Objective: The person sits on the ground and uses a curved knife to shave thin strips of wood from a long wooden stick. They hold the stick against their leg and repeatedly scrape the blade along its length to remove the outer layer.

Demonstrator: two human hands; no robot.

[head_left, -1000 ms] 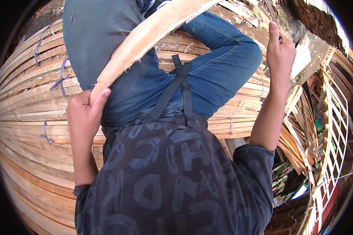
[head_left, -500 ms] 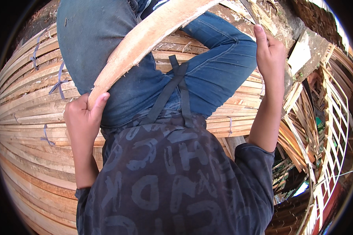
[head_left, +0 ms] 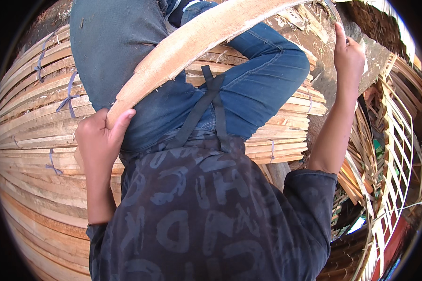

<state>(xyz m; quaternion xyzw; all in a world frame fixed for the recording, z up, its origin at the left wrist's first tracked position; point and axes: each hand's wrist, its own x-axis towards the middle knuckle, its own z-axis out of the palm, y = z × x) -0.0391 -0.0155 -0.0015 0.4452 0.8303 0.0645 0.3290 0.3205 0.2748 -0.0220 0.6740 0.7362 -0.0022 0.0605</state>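
Your left hand (head_left: 98, 140) is closed around the near end of a long, pale, rough-sawn wooden slat (head_left: 192, 44); the thumb lies over its upper face and the fingers (head_left: 86, 131) are wrapped round behind it. From that grip the slat runs up and to the right across your blue denim trousers (head_left: 248, 89) and leaves the view near the top edge, its far end out of sight.

Your right hand (head_left: 348, 56) is raised at the upper right, well apart from the slat. Its fingers are stretched upward and mostly straight, held close together. You cannot tell from here whether it is touching anything; nothing shows clearly in its grasp.

Under your legs lies a broad stack of bundled pale wooden slats (head_left: 37, 140), tied in places with thin blue straps (head_left: 68, 96). A black webbing strap (head_left: 206, 105) hangs down the front of your dark patterned shirt (head_left: 197, 220). To your right, past the raised arm, loose frames of thin wooden laths (head_left: 398, 140) stand and lean in a jumble.
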